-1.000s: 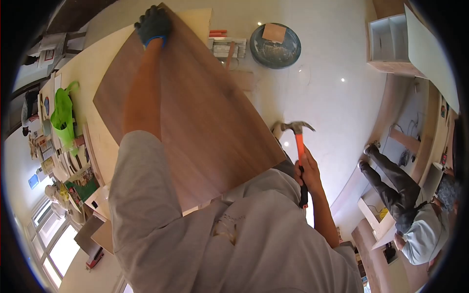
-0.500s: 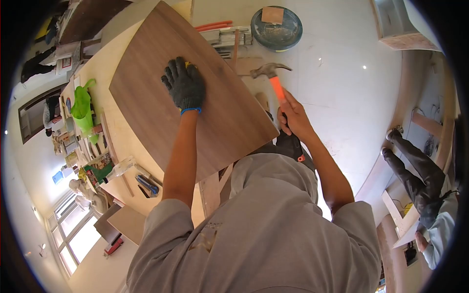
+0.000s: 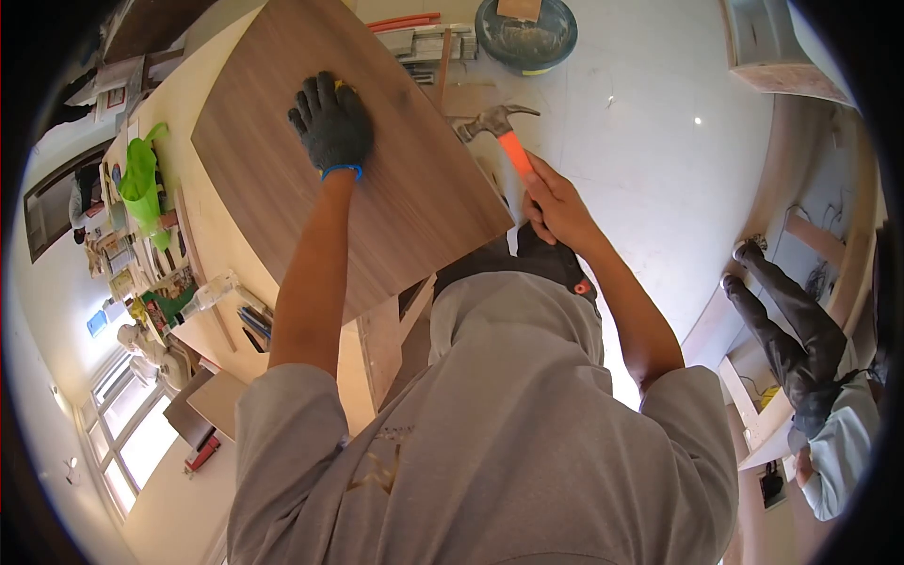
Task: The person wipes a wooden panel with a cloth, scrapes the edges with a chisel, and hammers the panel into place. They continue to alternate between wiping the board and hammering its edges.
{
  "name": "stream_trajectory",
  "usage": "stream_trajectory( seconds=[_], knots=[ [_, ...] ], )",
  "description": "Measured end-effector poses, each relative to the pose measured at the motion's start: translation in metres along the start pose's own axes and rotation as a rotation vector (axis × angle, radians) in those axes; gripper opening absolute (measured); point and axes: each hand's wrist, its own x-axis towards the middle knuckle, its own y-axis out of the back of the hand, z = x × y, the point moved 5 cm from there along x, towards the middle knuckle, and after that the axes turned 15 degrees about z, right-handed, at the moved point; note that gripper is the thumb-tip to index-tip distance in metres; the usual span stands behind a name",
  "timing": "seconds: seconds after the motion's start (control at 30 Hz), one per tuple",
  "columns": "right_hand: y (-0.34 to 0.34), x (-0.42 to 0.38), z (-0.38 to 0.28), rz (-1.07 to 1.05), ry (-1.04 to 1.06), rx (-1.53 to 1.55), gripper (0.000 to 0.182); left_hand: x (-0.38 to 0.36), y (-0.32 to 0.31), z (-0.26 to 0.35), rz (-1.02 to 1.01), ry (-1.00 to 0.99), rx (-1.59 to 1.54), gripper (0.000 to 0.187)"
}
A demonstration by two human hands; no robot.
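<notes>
A wood-grain board (image 3: 367, 202) lies slanted on the workbench in front of me. My left hand (image 3: 332, 127), in a dark grey glove with a blue cuff, lies flat on it with fingers spread. A bit of yellow shows beside its fingers. My bare right hand (image 3: 557, 202) is wrapped round the orange and black handle of a claw hammer (image 3: 513, 151). The hammer is raised beside the board's right edge, its striking face turned toward that edge and its claw pointing right.
On the bench's left side are a green bag (image 3: 141, 188), a clear bottle (image 3: 209, 294) and hand tools (image 3: 254, 325). A dark round tub (image 3: 527, 42) stands on the floor beyond. At right, another person (image 3: 800, 330) is near wooden cabinet frames.
The hammer has come closer to the board's right edge. My left hand stays flat on the board, while the whole view has shifted a little.
</notes>
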Motion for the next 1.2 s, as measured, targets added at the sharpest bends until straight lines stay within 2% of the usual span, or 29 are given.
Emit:
stream_trajectory(
  seconds=[0.1,0.23,0.33,0.43,0.53,0.63,0.67,0.83,0.93,1.03,1.13,1.2],
  knots=[
    [0.015,-0.023,0.016,0.090,0.019,0.059,0.049,-0.001,-0.001,-0.002,-0.004,0.013,0.005,0.047],
    [0.023,-0.054,0.031,0.045,-0.036,-0.033,0.050,0.001,-0.001,0.001,-0.026,0.050,0.027,0.048],
    [0.032,-0.069,0.045,0.197,-0.055,0.099,0.051,-0.002,-0.005,-0.004,-0.008,0.055,0.029,0.049],
    [0.033,-0.087,0.052,0.083,-0.043,-0.050,0.052,-0.003,-0.007,-0.006,-0.006,0.052,0.081,0.053],
    [0.043,-0.096,0.056,0.217,-0.124,0.064,0.052,-0.004,-0.007,-0.006,-0.029,0.069,0.059,0.053],
    [0.042,-0.103,0.060,0.112,-0.079,-0.165,0.053,-0.004,-0.009,-0.009,-0.054,0.070,0.063,0.053],
    [0.040,-0.105,0.056,0.067,-0.037,-0.082,0.053,-0.003,-0.010,-0.009,-0.050,0.070,0.076,0.053],
    [0.017,-0.047,0.045,0.122,-0.041,0.062,0.051,-0.007,-0.008,-0.009,-0.025,0.108,0.041,0.053],
    [0.006,-0.001,0.020,0.097,0.052,0.006,0.050,-0.007,-0.008,-0.010,-0.015,0.102,0.048,0.053],
    [-0.013,0.039,-0.008,0.067,0.150,0.101,0.050,-0.005,-0.004,-0.007,-0.084,0.126,0.121,0.053],
    [-0.023,0.064,-0.031,-0.016,0.135,-0.016,0.050,-0.004,-0.001,-0.006,-0.077,0.116,0.123,0.053],
    [-0.030,0.074,-0.037,0.020,0.161,0.079,0.050,-0.003,0.001,-0.006,-0.092,0.146,0.094,0.054]
  ],
)
